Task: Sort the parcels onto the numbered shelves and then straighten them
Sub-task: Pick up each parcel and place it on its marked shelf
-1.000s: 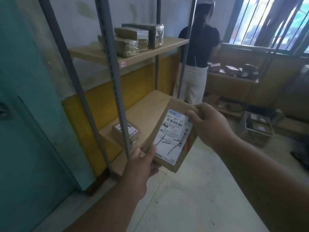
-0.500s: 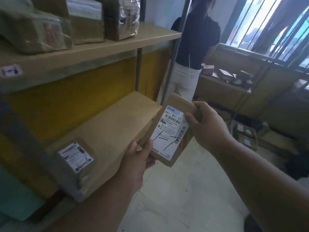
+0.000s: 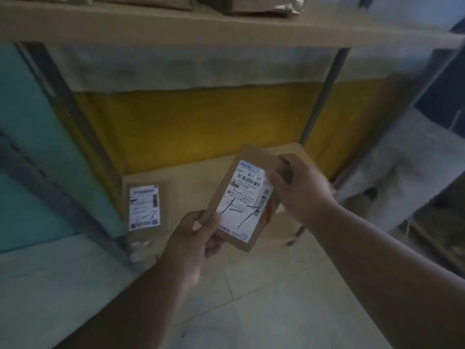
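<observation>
I hold a flat brown cardboard parcel (image 3: 242, 200) with a white shipping label that has black pen strokes on it. My left hand (image 3: 193, 239) grips its lower left corner. My right hand (image 3: 299, 187) grips its upper right edge. The parcel is tilted and hangs just in front of the lower wooden shelf (image 3: 191, 182). On that shelf at the left lies another taped brown parcel (image 3: 144, 212), label up. The upper shelf (image 3: 226, 28) runs across the top, with the bottoms of wrapped parcels (image 3: 261, 6) showing on it.
Grey metal uprights (image 3: 319, 96) frame the rack in front of a yellow wall panel. A teal door (image 3: 32, 147) is at the left. A person in light trousers (image 3: 407, 157) stands at the right. Pale tiled floor (image 3: 251, 298) lies below.
My view has swung left and closer, now facing the rack straight on. Both hands have kept hold of the labelled parcel in front of the lower shelf.
</observation>
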The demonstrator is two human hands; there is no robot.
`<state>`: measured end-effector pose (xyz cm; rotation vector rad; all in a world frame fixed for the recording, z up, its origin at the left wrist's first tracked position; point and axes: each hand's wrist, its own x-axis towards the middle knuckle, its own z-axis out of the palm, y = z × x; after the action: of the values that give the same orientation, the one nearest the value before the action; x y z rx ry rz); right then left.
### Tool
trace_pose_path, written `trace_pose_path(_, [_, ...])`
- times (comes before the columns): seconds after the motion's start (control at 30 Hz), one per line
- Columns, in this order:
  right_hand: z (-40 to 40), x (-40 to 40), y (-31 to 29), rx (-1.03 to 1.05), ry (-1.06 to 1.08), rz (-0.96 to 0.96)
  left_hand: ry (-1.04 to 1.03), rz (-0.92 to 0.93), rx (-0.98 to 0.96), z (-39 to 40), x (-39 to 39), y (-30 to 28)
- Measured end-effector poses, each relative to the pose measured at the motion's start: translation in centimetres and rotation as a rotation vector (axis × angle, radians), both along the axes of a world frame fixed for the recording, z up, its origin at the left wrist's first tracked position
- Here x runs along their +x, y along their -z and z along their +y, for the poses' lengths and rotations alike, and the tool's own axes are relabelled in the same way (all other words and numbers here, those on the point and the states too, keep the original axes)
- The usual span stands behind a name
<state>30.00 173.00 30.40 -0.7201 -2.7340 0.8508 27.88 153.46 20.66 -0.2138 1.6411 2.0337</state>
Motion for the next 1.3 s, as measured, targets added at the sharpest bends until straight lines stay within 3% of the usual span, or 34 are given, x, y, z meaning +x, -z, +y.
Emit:
trace_pose_path(0.1, [-1.3, -4.2, 1.8, -0.044, -0.134, 0.011, -0.118, 0.027, -0.055, -2.5, -1.0, 0.4])
trace_pose_path(0.23, [-2.7, -8.3, 4.9, -0.089, -0.215, -0.015, -0.099, 0.02, -0.099, -4.3, -2.0, 2.0])
trace_pose_path(0.63, [-3.8, -19.0, 13.6, -0.228, -0.379, -0.178, -0.225, -0.079, -0.508, -1.2, -6.4, 8.4])
trace_pose_path(0.8, [-3.2, -22.5, 15.9, -0.164, -0.432, -0.214, -0.347, -0.087, -0.669, 1.6, -7.5, 10.0])
trace_pose_path(1.03, [-2.8, -23.5, 19.4, -0.108, -0.559, -0.254, -0.543, -0.153, -0.738, 2.9, -7.6, 12.3])
trace_pose_path(1.3, [-1.6, -20.6, 18.1, 0.162, -0.773, -0.223, -0.498, -0.194, -0.902, 4.8, -6.1, 11.3])
